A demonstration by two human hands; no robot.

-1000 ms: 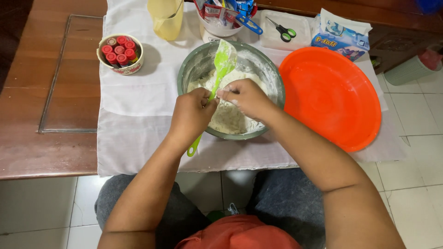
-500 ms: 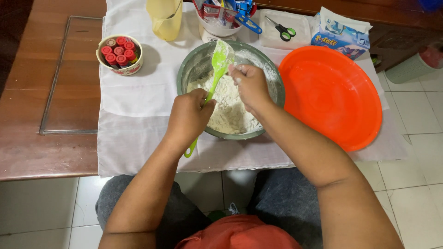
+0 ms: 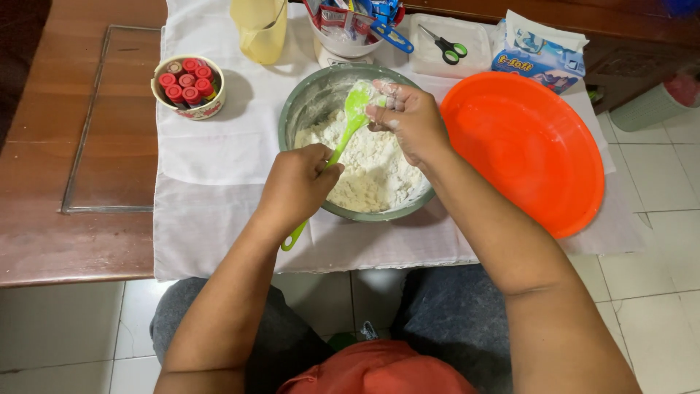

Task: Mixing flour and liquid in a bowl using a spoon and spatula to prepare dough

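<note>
A metal bowl [image 3: 299, 109] holding crumbly white flour dough [image 3: 372, 171] stands on a white cloth [image 3: 219, 160] in front of me. My left hand [image 3: 295, 186] grips the handle of a light green spatula [image 3: 350, 120], whose blade is raised over the far side of the bowl. My right hand [image 3: 408, 120], dusted with flour, touches the spatula blade with its fingertips, fingers curled against it.
A large orange plastic bowl [image 3: 529, 149] lies right of the metal bowl. A small cup of red-capped pieces [image 3: 188, 86] stands at the left. A yellow jug [image 3: 259, 29], a container of utensils [image 3: 350, 29], scissors on a white box [image 3: 445, 45] and a tissue pack [image 3: 539, 55] line the back.
My right hand has moved from the dough up to the far rim and onto the spatula blade. My left hand has kept its hold and lifted the spatula slightly.
</note>
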